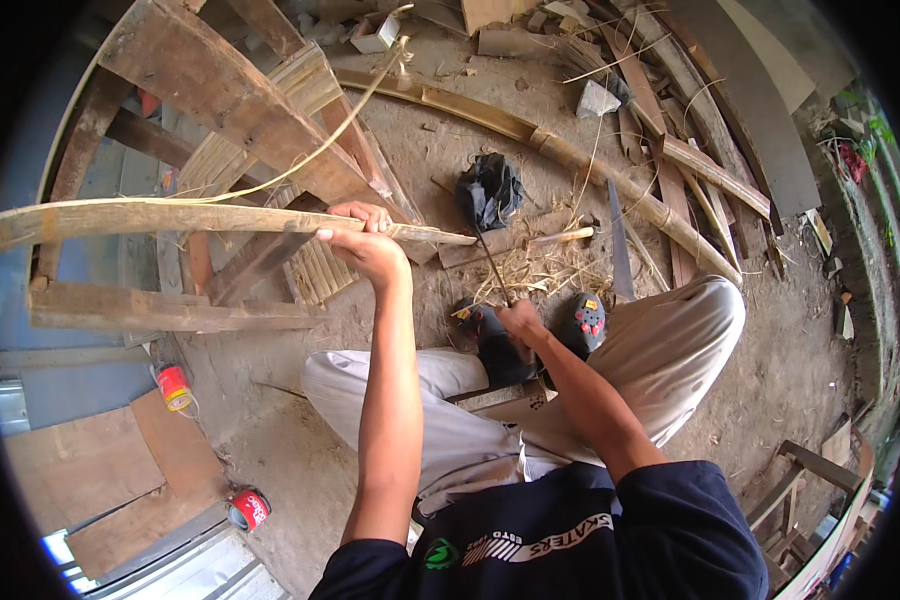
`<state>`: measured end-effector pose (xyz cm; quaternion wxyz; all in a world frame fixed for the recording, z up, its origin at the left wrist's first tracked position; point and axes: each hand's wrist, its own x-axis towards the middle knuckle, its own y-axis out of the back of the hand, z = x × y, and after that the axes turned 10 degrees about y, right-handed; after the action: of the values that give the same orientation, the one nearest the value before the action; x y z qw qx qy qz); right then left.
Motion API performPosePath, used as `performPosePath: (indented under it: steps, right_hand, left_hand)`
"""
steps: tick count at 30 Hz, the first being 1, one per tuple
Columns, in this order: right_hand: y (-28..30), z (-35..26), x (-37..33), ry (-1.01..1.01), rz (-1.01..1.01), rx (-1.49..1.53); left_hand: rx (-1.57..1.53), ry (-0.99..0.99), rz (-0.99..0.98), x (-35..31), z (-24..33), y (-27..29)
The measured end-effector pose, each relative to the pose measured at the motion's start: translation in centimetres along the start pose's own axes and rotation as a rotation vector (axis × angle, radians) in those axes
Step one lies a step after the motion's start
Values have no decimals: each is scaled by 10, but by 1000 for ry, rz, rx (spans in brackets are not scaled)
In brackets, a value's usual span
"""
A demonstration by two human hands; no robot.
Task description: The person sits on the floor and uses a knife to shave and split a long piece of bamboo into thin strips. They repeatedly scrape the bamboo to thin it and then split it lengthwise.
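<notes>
My left hand is closed around a long pale strip of split bamboo or wood, near its narrow right end. The strip stretches left across a wooden frame, and a thin curling sliver rises from it. My right hand grips a knife with a narrow dark blade pointing up and away, its handle mostly hidden in my fist. The blade tip lies close to the strip's right end; whether they touch, I cannot tell. Below that end, pale shavings lie around my dark shoes.
A crumpled black plastic bag sits ahead. Near it lie a wooden-handled tool and a saw blade. A bamboo pole crosses the dirt floor. Boards pile up far right; red tins stand at left.
</notes>
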<state>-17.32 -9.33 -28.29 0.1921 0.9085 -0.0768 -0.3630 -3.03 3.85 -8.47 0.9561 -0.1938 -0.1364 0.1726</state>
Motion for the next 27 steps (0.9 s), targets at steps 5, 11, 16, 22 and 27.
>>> performPosePath:
  steps: [5,11,16,22,27]
  right_hand:
    - [0,18,8,285,-52,-56]
    - [-7,33,11,353,85,-115]
    - [13,31,16,35,-122,-34]
    - [27,7,12,148,-88,1]
    - [33,-22,-7,434,182,-74]
  left_hand:
    - [60,-20,-5,-4,-4,1]
    - [-15,-58,-79,-6,-8,-3]
    - [74,-52,-148,-11,-29,9]
    - [280,192,-278,-29,-57,30]
    - [209,37,-356,-30,-18,31]
